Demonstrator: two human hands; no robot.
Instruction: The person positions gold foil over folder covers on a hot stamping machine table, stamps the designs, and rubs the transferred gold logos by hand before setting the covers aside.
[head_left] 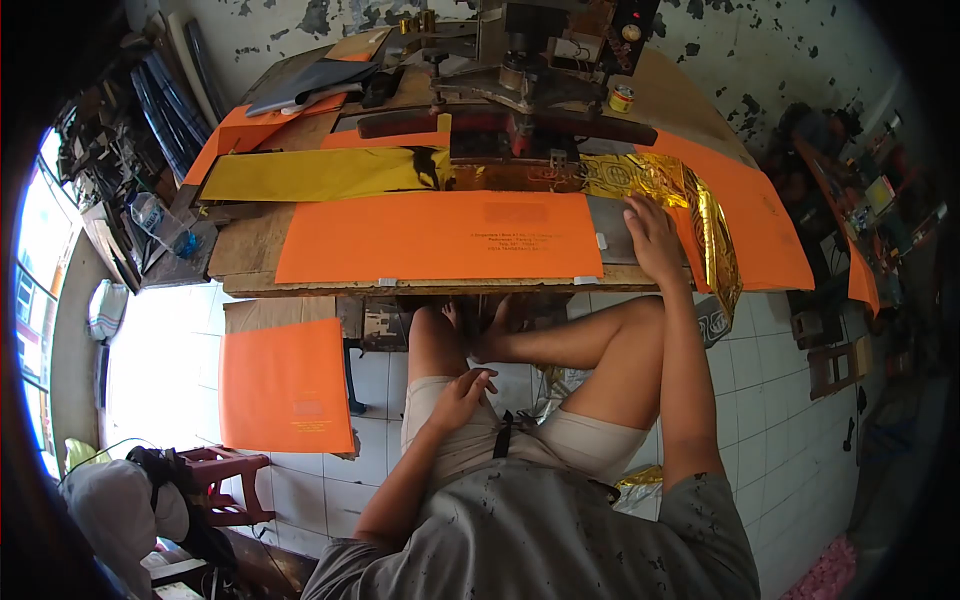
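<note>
Looks like smooth, matt paper in the orange sheets (400, 235). Shines like crinkled, glossy metal in the gold foil (718, 232). Seems to be worn wood, rough along the front edge, in the desk (248, 250). Appears as dark, dull metal in the machine (520, 90), smooth plastic in the stool (222, 468), smooth tile on the floor (760, 430), matt cloth in the shirt (560, 530) and shorts (595, 437).

Pale, patchy wall (700, 85), white tile floor (765, 420), bright window (34, 285) at left, dark-red stool (230, 466).
</note>
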